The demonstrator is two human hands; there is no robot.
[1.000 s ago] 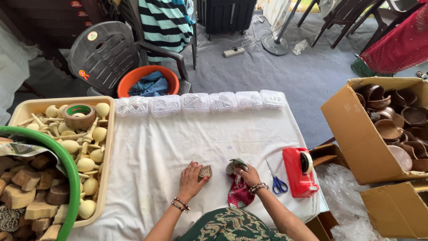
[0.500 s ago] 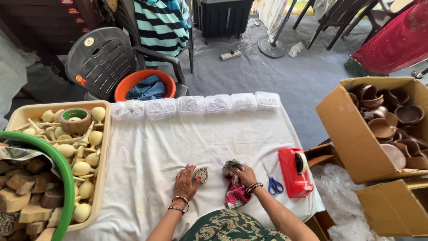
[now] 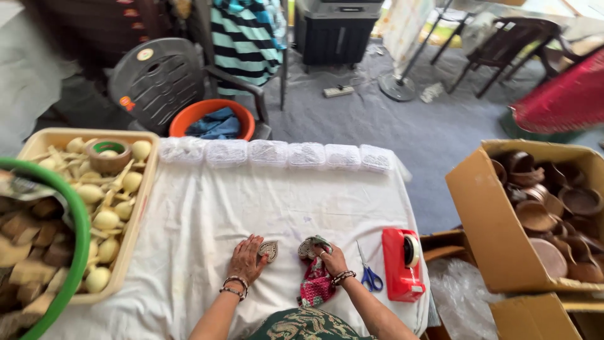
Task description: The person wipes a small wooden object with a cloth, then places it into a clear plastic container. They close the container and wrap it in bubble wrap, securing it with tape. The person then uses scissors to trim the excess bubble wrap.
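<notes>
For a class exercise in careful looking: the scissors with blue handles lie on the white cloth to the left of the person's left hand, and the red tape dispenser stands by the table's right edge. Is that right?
Not quite. The head view shows the scissors lying right of the right hand, between it and the tape dispenser, not left of the left hand. They do lie on the white cloth, and the dispenser stands by the right edge.

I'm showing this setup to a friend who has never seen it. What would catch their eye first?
Probably the red tape dispenser at the right edge of the white-covered table, with blue-handled scissors beside it. Next, the row of clear packets along the far edge. In front, the left hand touches a small leaf-shaped piece, while the right hand holds a patterned pouch.
</notes>
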